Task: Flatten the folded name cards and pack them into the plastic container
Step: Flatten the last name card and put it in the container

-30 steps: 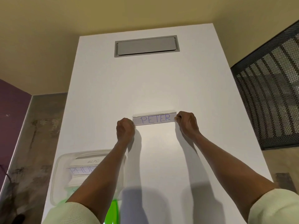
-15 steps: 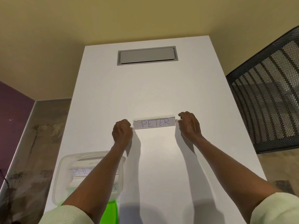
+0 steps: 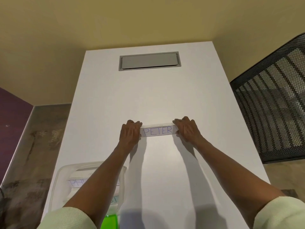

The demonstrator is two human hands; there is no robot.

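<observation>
A folded white name card (image 3: 157, 131) reading PETER stands on the white table (image 3: 148, 90) near its middle. My left hand (image 3: 130, 132) grips the card's left end and my right hand (image 3: 185, 128) grips its right end, fingers over the top fold. At the near left sits a clear plastic container (image 3: 60, 180) with flattened name cards (image 3: 75, 182) inside, partly hidden by my left forearm.
A grey metal cable hatch (image 3: 149, 61) is set into the table's far end. A black mesh chair back (image 3: 272, 103) stands to the right of the table. A bright green lid (image 3: 109, 222) lies at the table's near edge beside the container.
Both hands closed in on the card's ends, fingers now laid over its top fold. The view tilted, so the table sits lower in frame.
</observation>
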